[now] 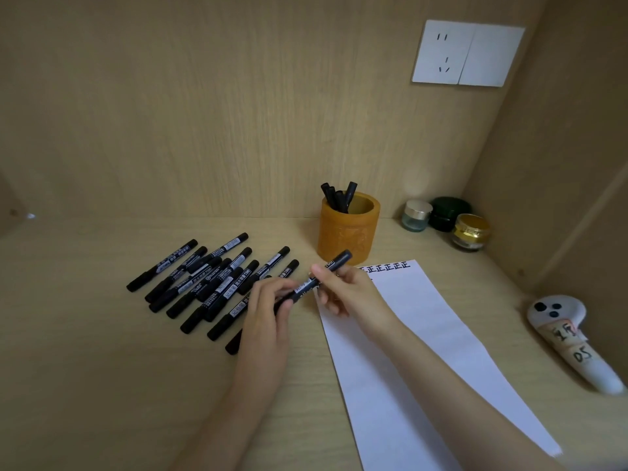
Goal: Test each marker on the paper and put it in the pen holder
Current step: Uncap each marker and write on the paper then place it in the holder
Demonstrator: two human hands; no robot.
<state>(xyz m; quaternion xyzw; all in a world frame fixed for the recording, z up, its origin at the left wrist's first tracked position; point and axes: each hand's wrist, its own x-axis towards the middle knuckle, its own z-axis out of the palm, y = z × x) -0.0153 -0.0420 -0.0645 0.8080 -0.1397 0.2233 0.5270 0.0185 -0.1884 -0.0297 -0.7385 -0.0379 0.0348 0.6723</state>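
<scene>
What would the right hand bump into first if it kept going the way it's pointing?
Probably the loose markers lying on the desk. The right hand, holding a marker with the left hand, points toward that pile, though it may pass above them.

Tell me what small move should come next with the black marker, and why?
Probably uncap the black marker: the left hand grips its lower end, the right hand pinches its middle, no tip is bared, and the white paper sheet lies beside it.
</scene>
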